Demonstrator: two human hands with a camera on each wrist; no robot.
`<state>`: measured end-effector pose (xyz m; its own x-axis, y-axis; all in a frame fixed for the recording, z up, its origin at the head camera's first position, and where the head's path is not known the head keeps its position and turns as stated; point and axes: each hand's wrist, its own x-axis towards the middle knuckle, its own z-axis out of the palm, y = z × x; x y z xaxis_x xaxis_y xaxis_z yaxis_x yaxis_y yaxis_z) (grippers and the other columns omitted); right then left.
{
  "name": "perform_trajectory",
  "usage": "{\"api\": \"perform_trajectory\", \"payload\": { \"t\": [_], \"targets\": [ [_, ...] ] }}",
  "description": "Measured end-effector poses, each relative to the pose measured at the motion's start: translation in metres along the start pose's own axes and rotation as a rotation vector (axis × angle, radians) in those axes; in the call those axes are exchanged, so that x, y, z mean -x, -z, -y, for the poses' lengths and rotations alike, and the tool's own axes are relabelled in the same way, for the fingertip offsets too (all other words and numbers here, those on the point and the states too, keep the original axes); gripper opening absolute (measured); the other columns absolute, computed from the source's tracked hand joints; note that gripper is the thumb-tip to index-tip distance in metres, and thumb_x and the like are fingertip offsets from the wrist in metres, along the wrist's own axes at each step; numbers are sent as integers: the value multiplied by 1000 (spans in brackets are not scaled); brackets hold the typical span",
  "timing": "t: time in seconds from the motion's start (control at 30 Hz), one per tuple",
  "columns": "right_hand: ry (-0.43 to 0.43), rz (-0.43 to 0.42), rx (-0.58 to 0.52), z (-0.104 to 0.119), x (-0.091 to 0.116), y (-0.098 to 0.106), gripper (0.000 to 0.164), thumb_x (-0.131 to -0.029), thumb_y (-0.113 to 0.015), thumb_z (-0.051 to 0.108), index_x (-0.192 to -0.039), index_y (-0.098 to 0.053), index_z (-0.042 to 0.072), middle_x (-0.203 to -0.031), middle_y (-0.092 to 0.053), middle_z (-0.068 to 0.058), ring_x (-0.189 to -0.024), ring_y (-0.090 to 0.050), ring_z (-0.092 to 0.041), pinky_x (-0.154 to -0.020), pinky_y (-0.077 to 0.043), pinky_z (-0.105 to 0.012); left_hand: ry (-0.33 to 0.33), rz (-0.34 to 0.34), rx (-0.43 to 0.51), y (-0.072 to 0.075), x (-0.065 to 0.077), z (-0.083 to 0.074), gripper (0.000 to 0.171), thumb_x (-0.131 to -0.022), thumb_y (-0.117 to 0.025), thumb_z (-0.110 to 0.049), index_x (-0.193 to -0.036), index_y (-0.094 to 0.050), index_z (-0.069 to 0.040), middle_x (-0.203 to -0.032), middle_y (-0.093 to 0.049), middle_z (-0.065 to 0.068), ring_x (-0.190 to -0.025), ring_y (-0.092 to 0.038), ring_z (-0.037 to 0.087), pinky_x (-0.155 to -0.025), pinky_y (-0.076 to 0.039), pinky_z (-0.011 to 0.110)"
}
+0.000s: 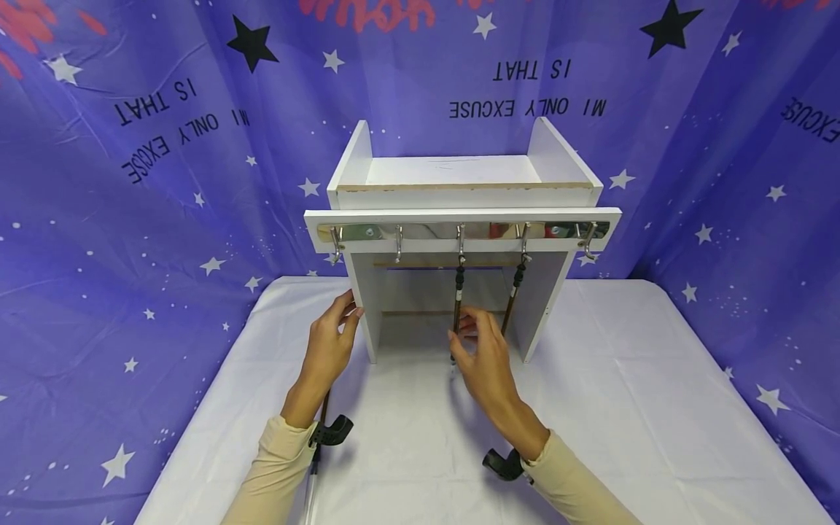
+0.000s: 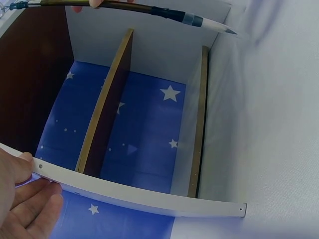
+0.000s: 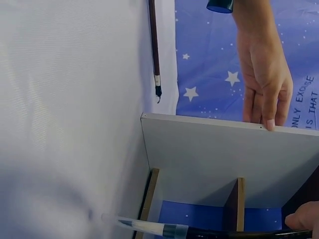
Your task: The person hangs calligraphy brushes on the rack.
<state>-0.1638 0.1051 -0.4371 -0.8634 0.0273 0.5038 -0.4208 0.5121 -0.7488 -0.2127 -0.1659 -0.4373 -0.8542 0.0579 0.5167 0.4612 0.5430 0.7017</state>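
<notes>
Dark-handled brush [image 3: 207,233] shows white bristles [image 3: 149,227], dark tip [image 3: 125,222].

Seemingly only a narrow gap between 2 hanging brushes [image 1: 458,300]

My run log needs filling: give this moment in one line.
Left hand: grips left panel | right hand: pinches brush on middle hook | second brush: hangs from next hook rightward | third brush: on table

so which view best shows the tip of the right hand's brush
The left wrist view: the tip shows unblocked, pale with a dark point. The right wrist view shows it too, but near the bottom edge; in the head view the brush hangs small by the right hand, its tip tiny.
</notes>
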Motion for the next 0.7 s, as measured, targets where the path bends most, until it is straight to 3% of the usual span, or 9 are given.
{"api": "perform_trajectory", "payload": {
  "t": [0.33,0.6,0.7],
  "targets": [
    [23,-66,62,8,15,24,59,-94,-83,18,-142,-52,5,-117,-61,-12,-100,-65,-27,-87,-61,-41,16,-1,7,0,2,-1,38,-109,-60,-15,-144,-60,0,-137,-69,20,-126,-68,37,-105,-58,51],
    [146,-221,82,12,19,61,44,-93,-82,8,-129,-60,-1,-108,-65,-11,-97,-64,-21,-86,-52,-18,12,-2,7,-1,2,1,38,-109,-60,-16,-145,-59,-1,-137,-69,19,-126,-67,37,-105,-58,51],
    [167,-277,77,13,15,78,36,-95,-79,5,-126,-62,-2,-105,-66,-11,-96,-64,-20,-86,-51,-15,7,-4,6,-1,1,1,38,-110,-60,-16,-144,-60,-1,-136,-69,20,-125,-68,37,-105,-58,51]
  ]
}}
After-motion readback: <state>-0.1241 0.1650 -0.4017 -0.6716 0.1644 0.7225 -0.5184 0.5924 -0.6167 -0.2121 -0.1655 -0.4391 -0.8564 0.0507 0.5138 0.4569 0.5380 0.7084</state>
